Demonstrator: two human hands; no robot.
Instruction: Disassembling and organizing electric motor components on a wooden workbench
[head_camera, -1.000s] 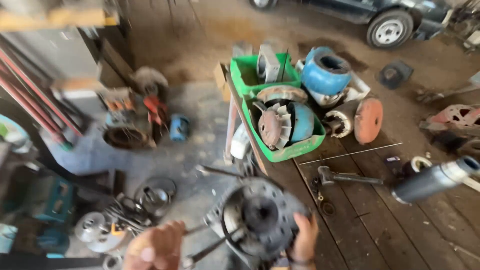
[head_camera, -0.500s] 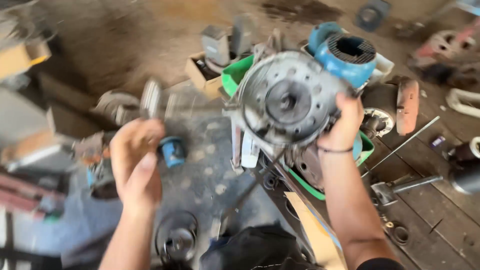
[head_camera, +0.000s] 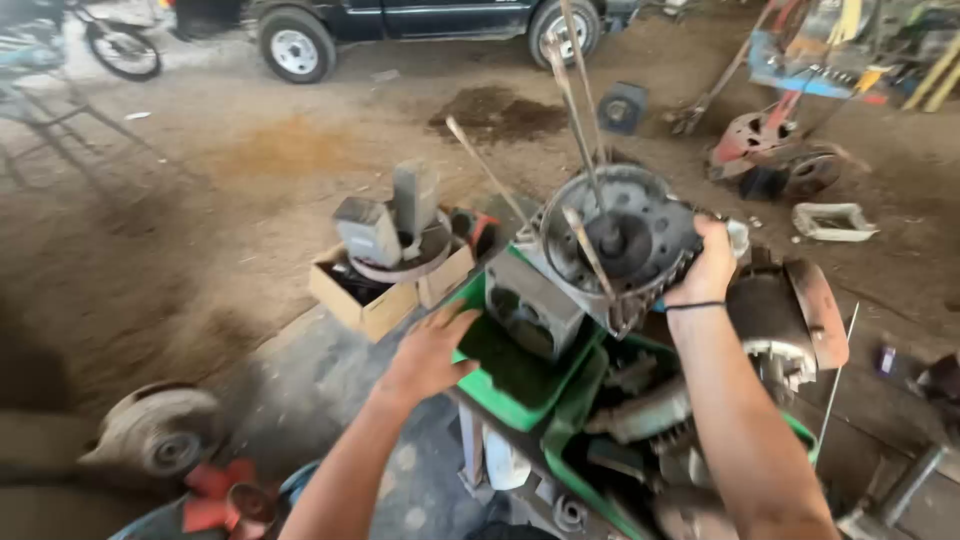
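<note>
My right hand (head_camera: 706, 268) grips the right rim of a round grey metal motor housing (head_camera: 612, 240) with several long thin rods sticking up from it. I hold it tilted above two green plastic crates (head_camera: 520, 385) full of motor parts. A grey boxy casing (head_camera: 530, 305) sits in the nearer crate just under the housing. My left hand (head_camera: 430, 350) is spread open, palm down, at the left rim of that crate and holds nothing.
A cardboard box (head_camera: 372, 300) with grey metal parts stands on the ground left of the crates. A rusty electric motor (head_camera: 785, 325) lies to the right. A fan housing (head_camera: 160, 430) and red fan blades (head_camera: 225, 500) are at lower left. A dark car (head_camera: 420, 25) is parked behind.
My right hand has lifted the motor housing from low in front of me up over the green crates. My left hand has swung from mid-air to the crate's rim. The view has tilted upward.
</note>
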